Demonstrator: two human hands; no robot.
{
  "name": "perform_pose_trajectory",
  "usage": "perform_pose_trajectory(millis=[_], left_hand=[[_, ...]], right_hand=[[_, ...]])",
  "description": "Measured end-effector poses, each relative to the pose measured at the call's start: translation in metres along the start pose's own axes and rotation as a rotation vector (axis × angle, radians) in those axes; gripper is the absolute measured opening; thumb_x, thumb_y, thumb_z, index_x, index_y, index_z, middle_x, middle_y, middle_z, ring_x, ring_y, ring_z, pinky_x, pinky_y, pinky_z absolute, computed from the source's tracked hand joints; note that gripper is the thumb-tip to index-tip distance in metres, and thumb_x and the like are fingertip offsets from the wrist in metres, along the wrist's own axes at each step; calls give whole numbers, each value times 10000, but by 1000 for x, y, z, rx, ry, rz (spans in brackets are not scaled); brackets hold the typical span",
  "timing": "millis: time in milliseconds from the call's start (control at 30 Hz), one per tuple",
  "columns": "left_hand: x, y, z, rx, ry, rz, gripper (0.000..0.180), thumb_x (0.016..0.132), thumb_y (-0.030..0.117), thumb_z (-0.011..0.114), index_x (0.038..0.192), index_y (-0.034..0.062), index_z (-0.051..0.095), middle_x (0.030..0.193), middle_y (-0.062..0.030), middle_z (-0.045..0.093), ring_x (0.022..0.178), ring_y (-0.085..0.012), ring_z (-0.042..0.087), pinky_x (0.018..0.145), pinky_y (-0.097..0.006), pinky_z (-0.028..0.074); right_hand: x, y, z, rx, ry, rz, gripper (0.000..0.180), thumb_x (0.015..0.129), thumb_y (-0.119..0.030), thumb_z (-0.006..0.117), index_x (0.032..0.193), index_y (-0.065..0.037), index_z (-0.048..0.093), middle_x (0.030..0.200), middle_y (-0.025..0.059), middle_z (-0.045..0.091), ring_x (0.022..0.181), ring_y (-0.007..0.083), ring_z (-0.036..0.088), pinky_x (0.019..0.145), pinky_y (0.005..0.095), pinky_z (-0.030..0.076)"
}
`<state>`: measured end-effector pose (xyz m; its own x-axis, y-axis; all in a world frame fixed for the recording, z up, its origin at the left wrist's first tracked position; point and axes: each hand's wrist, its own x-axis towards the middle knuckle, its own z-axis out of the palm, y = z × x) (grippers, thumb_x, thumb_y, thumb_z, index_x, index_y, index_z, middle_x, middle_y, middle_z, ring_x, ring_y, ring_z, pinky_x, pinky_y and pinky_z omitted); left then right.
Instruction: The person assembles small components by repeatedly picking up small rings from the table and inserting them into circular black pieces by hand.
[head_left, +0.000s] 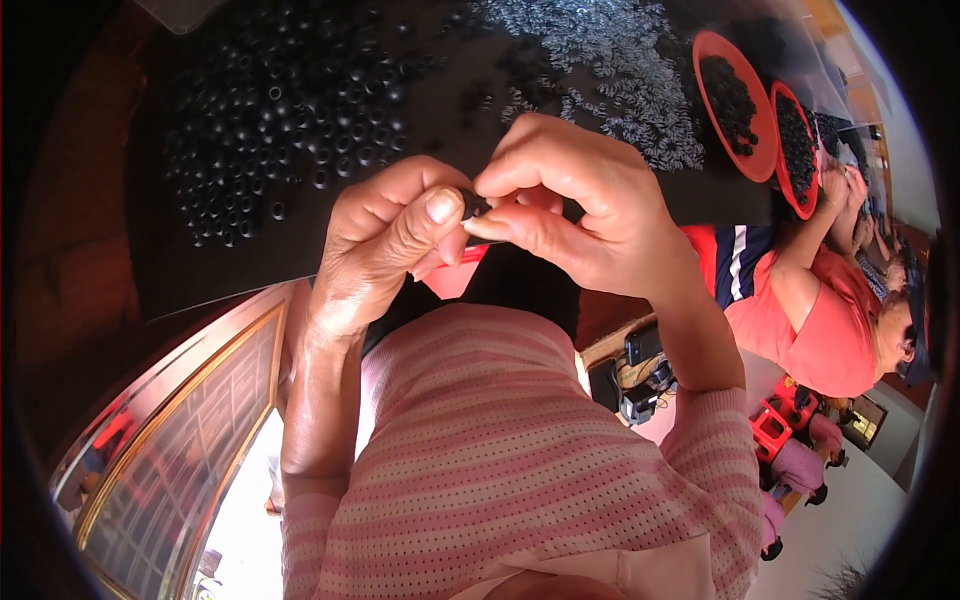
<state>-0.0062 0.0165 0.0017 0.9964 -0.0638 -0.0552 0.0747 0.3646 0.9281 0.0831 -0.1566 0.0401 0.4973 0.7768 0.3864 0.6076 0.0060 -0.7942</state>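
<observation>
Close to the table's near edge, my two hands meet over a small black part [473, 205]. My left hand [395, 225] is closed, pinching that part between thumb and fingers. From the other side, the thumb and forefinger of my right hand [585, 205] also close on it. Fingers cover most of the part, so its full shape is hidden. Beyond my left hand lie many small black ring-shaped pieces [290, 110], scattered loose. A spread of small metal springs [640, 95] lies beyond my right hand.
Two red bowls with small black pieces, a nearer bowl [765, 150] and a second bowl [806, 205], stand at the right. A co-worker in a red shirt [835, 330] sits beyond them. Dark table [440, 110] lies under the parts. A framed glass panel [185, 420] is at lower left.
</observation>
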Motion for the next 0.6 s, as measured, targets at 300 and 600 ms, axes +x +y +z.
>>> perform_pose_trajectory(millis=[300,600], left_hand=[[0,5,-1,-87,-12,-39,334,920,301,597,786,-5,600,550,-11,534,462,-53,441,419,-194,331],[2,9,2,-104,-30,-56,334,893,267,635,679,12,615,537,-22,538,459,-77,488,433,-216,394]], right_hand=[[3,1,5,-4,-61,-63,293,737,-74,738,1001,-12,627,764,73,523,636,211,546,542,326,448],[-4,5,5,-53,-70,-112,185,778,-94,705,909,14,633,697,79,519,536,160,523,454,272,400]])
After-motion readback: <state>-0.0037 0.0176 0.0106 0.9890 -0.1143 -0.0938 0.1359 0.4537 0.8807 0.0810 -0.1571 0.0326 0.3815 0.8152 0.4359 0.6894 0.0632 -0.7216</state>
